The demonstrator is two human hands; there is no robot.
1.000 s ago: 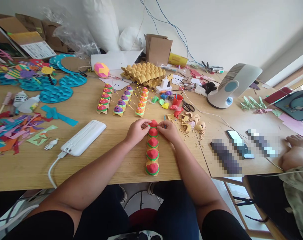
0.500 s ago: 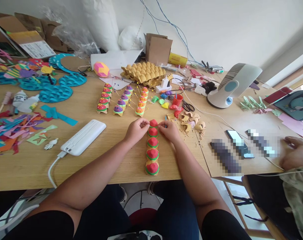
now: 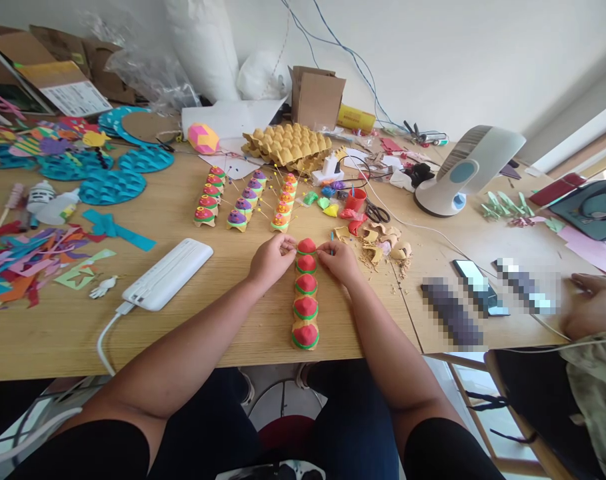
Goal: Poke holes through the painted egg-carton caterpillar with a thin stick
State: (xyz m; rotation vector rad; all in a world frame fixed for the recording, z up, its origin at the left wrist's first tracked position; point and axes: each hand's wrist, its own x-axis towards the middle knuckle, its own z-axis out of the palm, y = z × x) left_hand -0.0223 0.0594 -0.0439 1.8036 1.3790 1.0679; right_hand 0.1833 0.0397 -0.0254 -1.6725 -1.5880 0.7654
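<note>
A narrow egg-carton strip (image 3: 305, 285) lies lengthwise before me, its several bumps capped with red clay and ringed in green. My left hand (image 3: 275, 259) is closed, with thumb and fingertips pinched at the left edge of the farthest bump. At that bump's right edge, the fingertips of my right hand (image 3: 339, 261) are also drawn together. A thin blue stick (image 3: 331, 237) pokes up from the right hand's fingers; its lower part is hidden. The green ring on the far bump is partly covered by my fingers.
Three decorated strips (image 3: 245, 200) with pins stand beyond my hands. Carton scraps (image 3: 383, 240), scissors (image 3: 377, 213) and a red cup (image 3: 355, 199) lie to the right. A power bank (image 3: 167, 275) is left, phones (image 3: 477, 287) and another person's hand (image 3: 595, 303) right.
Both hands stay at the far bump with almost no movement. My left fingertips have shifted very slightly left.
</note>
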